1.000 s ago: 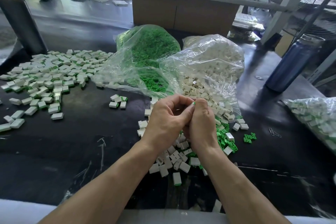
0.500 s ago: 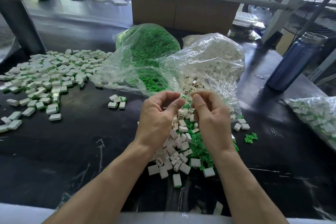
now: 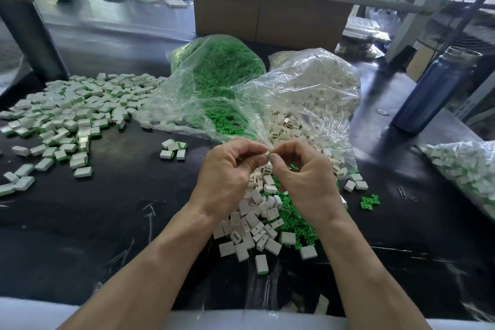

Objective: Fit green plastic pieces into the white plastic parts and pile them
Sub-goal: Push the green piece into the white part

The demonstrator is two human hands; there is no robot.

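Observation:
My left hand (image 3: 227, 177) and my right hand (image 3: 302, 177) meet fingertip to fingertip above the black table (image 3: 107, 222). Between them they pinch one small white part with a green piece (image 3: 267, 154) at its end. Under my hands lies a loose heap of white parts (image 3: 254, 222) mixed with green pieces (image 3: 292, 211). A spread pile of fitted white-and-green parts (image 3: 75, 115) covers the table's left side. Behind my hands lie a clear bag of green pieces (image 3: 222, 72) and a clear bag of white parts (image 3: 310, 88).
A dark blue bottle (image 3: 434, 91) stands at the right. Another clear bag of fitted parts (image 3: 466, 166) lies at the far right edge. A few fitted parts (image 3: 174, 149) sit apart left of my hands. Cardboard boxes (image 3: 267, 13) stand behind the bags, a grey post (image 3: 29, 35) at the back left.
My hands drew apart from a tight clasp, then closed again at the fingertips around the small part. The camera view has shifted slightly.

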